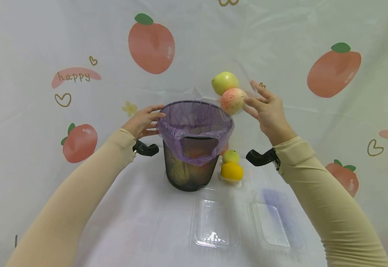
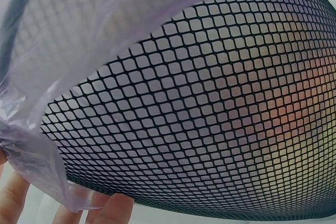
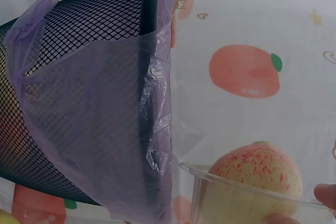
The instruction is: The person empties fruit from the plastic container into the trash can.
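Standing upright, the bin touches the spread left hand; the right hand grips a tray.

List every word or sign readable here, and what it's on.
"happy": on a pink band of the printed backdrop, left, head view.
"happy": sideways on the backdrop, right wrist view.
"hap": on the backdrop, right edge, head view; cut off.
Gold mark, top of head view: cut off, unreadable.
Nothing readable on bin, bag or peach.

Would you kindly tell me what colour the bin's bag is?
The bag is translucent purple, showing best in the head view.
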Motion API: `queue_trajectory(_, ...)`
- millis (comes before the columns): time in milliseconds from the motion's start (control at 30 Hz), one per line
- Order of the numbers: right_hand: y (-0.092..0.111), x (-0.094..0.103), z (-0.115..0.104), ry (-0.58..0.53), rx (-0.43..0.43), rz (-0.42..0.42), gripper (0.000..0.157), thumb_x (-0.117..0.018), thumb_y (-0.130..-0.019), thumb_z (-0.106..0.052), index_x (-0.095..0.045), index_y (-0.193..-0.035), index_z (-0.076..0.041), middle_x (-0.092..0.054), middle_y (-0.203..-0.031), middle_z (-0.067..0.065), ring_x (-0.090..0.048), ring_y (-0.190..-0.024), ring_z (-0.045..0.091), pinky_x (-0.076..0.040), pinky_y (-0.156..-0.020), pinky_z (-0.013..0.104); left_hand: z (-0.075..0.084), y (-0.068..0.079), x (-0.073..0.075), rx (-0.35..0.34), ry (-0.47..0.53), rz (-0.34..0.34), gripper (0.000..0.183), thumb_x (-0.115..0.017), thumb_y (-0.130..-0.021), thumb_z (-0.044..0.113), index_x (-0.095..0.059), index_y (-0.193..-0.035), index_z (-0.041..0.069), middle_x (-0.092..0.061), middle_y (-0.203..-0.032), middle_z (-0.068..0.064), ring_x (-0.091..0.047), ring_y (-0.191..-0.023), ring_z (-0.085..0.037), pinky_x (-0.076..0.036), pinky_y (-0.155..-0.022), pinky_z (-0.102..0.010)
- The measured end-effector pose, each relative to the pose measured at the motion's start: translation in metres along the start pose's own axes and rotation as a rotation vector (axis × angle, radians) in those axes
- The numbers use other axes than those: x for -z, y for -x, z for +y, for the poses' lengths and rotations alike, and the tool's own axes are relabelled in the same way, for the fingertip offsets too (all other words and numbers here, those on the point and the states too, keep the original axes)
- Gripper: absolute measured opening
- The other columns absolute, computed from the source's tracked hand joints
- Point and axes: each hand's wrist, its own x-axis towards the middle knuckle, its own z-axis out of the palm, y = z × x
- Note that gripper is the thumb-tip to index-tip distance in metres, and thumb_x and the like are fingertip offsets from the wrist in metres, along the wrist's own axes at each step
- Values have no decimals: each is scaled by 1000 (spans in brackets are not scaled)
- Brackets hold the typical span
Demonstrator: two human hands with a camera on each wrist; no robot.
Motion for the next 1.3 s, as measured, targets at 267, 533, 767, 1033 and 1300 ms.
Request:
queue_trajectory(267, -1, -4, 1, 39, 2, 15, 62, -61, -91, 5, -46, -145, -21, -44, -135, 8, -46, -132, 27, -52, -87, 24, 0, 0, -1, -1, 11, 4, 56, -54, -100, 25, -32, -152, 31, -39, -146, -7, -50, -122, -25, -43, -104, -42)
queue_trajectory(533, -3, -7, 3, 71, 18, 19, 60, -61, -91, 4, -47, -144, -21, -41, -122, 9, -49, -127, 26, -51, -88, 25, 0, 1, -1, -3, 17, 0, 56, -54, -100, 24, -32, -152, 30, -39, -146, -7, -50, -122, -25, -44, -104, -42)
queue_trajectory(767, -5, -10, 5, 108, 45, 33, 59, -62, -90, 5, -50, -142, -19, -37, -117, 7, -54, -112, 19, -50, -91, 27, 0, 1, 0, -4, 7, -7, 56, -54, -100, 26, -31, -152, 31, -38, -147, -6, -50, -121, -24, -43, -104, -41)
queue_trajectory(1033, -6, -11, 1, 96, 66, 51, 57, -64, -90, 2, -51, -141, -19, -32, -128, 6, -54, -111, 18, -47, -97, 30, 0, 1, 0, -9, 2, -14, 56, -53, -101, 25, -31, -152, 30, -37, -149, -7, -50, -120, -24, -44, -102, -40)
queue_trajectory(1300, -6, -9, 0, 87, 65, 53, 59, -63, -89, 5, -50, -142, -18, -25, -139, 11, -53, -107, 15, -47, -97, 31, 0, 0, 0, -5, -1, -10, 56, -52, -101, 26, -31, -152, 31, -37, -148, -6, -50, -119, -23, -44, -102, -40)
